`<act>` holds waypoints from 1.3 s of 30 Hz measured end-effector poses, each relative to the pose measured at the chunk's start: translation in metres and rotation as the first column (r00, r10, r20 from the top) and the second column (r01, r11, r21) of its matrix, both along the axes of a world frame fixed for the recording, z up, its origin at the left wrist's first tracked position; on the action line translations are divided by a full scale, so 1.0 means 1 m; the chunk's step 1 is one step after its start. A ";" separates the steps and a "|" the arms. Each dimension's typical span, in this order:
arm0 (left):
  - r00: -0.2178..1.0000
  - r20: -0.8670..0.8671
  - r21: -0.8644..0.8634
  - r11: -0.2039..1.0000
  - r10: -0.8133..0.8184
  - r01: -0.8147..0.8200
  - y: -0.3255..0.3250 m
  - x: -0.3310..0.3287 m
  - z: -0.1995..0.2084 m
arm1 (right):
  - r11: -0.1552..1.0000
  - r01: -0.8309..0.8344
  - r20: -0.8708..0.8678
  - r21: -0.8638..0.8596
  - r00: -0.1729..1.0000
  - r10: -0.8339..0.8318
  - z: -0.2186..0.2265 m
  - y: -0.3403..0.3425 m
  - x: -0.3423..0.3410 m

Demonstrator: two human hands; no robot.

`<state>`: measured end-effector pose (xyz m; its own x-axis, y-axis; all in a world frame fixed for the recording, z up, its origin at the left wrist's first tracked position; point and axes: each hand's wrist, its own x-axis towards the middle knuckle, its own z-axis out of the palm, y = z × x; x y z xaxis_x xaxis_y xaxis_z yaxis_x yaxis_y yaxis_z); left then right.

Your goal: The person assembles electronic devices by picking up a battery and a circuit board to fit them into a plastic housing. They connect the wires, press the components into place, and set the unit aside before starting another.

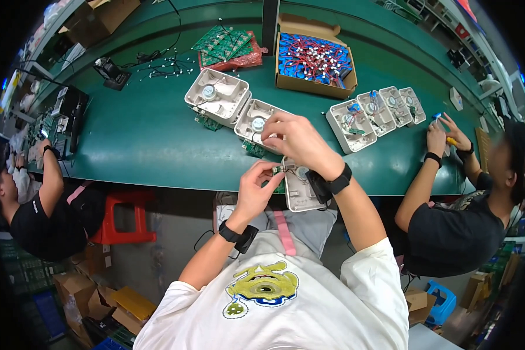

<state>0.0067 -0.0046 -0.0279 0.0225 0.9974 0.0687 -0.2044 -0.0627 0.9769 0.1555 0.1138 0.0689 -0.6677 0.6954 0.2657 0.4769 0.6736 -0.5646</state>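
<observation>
My left hand [255,189] pinches a small green circuit board [279,177] at the table's near edge, right beside an open white plastic housing [297,197] that overhangs the edge. My right hand [297,140] reaches forward with its fingers curled down onto the rim of a second white housing [251,118], which has a round part in its middle. What the fingertips pinch is hidden. A third, larger housing [216,93] lies just left of that one. Both wrists wear black bands.
On the green table [146,140] stand a cardboard box of red and blue wires [314,58], a stack of green boards [223,42] and a row of open housings [373,111]. Co-workers sit at left [41,216] and right [449,227]. A red stool [125,216] stands below.
</observation>
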 end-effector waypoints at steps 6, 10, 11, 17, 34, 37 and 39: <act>1.000 -0.017 0.009 1.000 -0.022 0.022 0.003 -0.006 0.000 | 0.986 0.166 0.002 -0.006 0.986 -0.166 0.034 -0.018 0.031; 0.999 0.036 0.059 0.998 0.005 -0.008 0.009 -0.003 0.000 | 0.965 0.221 0.091 -0.140 0.974 -0.210 0.037 -0.025 0.062; 0.999 0.030 0.047 0.999 -0.010 0.009 0.009 -0.005 -0.002 | 0.956 0.271 0.110 -0.118 0.960 -0.258 0.034 -0.025 0.066; 0.999 0.030 0.008 0.999 -0.031 0.031 0.008 -0.010 -0.005 | 0.849 0.473 0.101 0.236 0.857 -0.506 0.049 0.036 0.078; 0.998 -0.005 0.026 0.998 -0.056 0.056 0.007 -0.011 0.004 | 0.806 0.576 0.024 -0.138 0.815 -0.579 0.047 0.149 0.115; 0.997 -0.040 0.016 0.998 -0.060 0.061 0.002 -0.013 0.001 | 0.742 0.590 -0.146 -0.319 0.743 -0.653 0.059 0.136 0.113; 0.998 -0.022 0.010 0.998 -0.060 0.061 0.000 -0.013 -0.001 | 0.831 0.404 -0.472 -0.383 0.687 -0.552 0.062 0.131 0.115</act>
